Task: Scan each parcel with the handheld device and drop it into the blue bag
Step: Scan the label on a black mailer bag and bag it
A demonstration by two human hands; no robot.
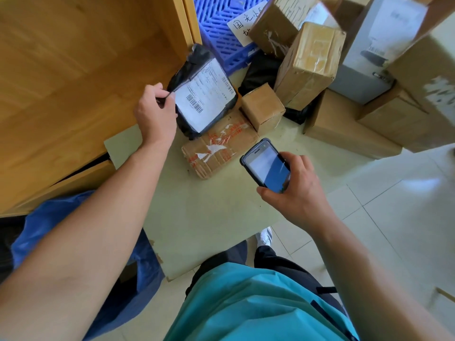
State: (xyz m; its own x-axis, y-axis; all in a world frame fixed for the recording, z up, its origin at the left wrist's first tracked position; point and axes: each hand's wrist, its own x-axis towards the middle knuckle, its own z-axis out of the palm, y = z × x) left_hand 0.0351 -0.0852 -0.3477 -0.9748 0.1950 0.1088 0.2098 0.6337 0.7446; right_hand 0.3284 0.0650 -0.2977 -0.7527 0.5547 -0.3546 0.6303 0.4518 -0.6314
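Your teal shirt [246, 303] fills the bottom edge. Your right hand [295, 190] has its fingers [296, 158] curled round the dark handheld scanner with a lit blue screen [267, 166], held over the pale-green tabletop [209, 217]. Your left hand [154, 112] pinches the left edge of the black plastic mailer with a white label [204, 94], which tilts against a flat brown taped parcel [216, 151]. The crumpled blue bag [49, 217] sits under your left forearm, beside the wooden cabinet [73, 70]. Bare tabletop lies between your hands.
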